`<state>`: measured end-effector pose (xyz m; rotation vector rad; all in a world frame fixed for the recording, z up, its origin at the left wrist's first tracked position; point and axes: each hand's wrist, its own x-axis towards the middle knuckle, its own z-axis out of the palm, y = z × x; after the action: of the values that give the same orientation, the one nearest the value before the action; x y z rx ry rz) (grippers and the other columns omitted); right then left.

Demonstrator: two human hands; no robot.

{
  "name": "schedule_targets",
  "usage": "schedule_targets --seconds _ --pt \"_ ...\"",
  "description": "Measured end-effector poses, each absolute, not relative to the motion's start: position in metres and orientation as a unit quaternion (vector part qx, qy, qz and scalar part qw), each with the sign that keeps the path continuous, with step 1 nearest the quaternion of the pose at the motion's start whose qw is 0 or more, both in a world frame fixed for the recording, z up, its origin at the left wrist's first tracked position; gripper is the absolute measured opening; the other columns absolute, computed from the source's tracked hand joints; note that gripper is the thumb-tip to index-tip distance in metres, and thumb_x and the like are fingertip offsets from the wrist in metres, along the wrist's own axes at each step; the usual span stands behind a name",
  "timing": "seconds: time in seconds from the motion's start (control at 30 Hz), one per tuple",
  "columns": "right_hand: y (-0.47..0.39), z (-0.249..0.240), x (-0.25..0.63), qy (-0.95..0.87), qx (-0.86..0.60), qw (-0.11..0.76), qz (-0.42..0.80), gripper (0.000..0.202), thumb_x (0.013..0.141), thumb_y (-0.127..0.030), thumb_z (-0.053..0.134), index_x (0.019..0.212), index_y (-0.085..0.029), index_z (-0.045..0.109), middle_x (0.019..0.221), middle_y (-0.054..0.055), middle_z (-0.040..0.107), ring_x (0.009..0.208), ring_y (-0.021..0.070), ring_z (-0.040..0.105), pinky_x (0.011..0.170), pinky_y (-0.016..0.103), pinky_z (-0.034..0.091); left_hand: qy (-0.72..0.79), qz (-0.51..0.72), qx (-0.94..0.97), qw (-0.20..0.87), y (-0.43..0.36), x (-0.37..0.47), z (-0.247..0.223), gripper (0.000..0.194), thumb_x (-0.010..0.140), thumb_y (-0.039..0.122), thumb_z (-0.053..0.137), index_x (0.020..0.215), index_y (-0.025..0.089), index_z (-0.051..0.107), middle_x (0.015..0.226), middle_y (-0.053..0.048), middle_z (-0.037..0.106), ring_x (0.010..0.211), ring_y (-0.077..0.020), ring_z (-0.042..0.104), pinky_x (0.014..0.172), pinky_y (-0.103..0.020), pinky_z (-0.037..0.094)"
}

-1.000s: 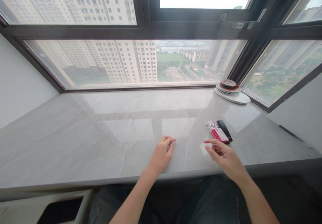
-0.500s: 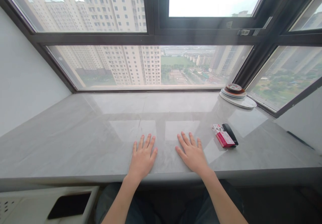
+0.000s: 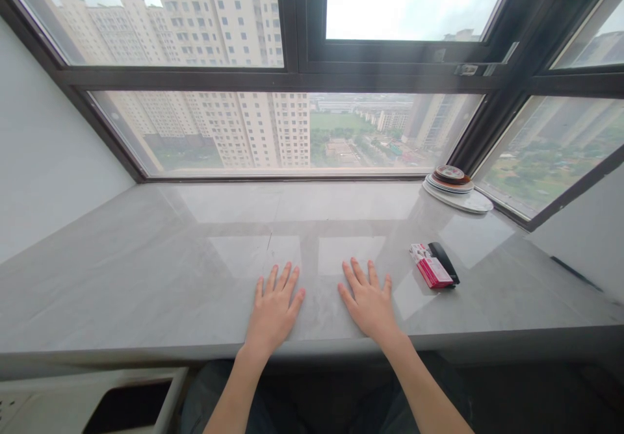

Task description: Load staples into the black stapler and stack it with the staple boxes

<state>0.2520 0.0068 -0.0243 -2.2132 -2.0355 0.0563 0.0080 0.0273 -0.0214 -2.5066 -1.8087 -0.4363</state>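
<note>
My left hand [image 3: 273, 309] lies flat, palm down and fingers spread, on the grey marble-look counter [image 3: 146, 278] near its front edge. To its right my right hand [image 3: 370, 301] rests the same way, holding nothing. Beyond my right hand, a red and white box [image 3: 432, 269] sits against a black stapler-like object [image 3: 444, 262]; neither hand touches them.
At the back right corner stands a stack of round plates or coasters [image 3: 453, 187] by the dark window frame [image 3: 292, 82]. A thin dark strip [image 3: 576, 273] lies along the right wall. Below the counter at left is a white unit [image 3: 63, 401] with a dark opening.
The camera view has shifted slightly. Both hands remain flat on the counter, and the objects have not moved on it.
</note>
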Motion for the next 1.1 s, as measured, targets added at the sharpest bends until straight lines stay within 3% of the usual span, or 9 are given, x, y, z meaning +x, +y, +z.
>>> schedule_targets --seconds 0.37,1.1 --pt "0.0042 -0.0255 0.2535 -0.692 -0.719 0.061 0.009 0.066 0.103 -0.062 0.02 0.164 -0.038 0.015 0.172 -0.005 0.007 0.157 0.0384 -0.004 0.118 0.071 0.0 -0.577 -0.152 -0.802 -0.002 0.0274 0.0076 -0.0217 0.061 0.102 0.056 0.038 0.159 0.037 0.033 0.168 0.004 0.026 0.157 -0.0307 0.017 0.126 -0.057 0.014" --pt "0.0026 -0.0263 0.2552 -0.692 -0.718 0.074 -0.003 0.068 0.102 -0.066 0.022 0.164 -0.037 0.018 0.172 -0.006 0.01 0.157 0.0386 0.0 0.119 0.069 0.0 -0.585 -0.128 -0.801 0.011 0.0269 0.0081 -0.0197 0.06 0.102 0.055 0.036 0.16 0.038 0.031 0.169 0.005 0.024 0.158 -0.029 0.016 0.126 -0.055 0.015"
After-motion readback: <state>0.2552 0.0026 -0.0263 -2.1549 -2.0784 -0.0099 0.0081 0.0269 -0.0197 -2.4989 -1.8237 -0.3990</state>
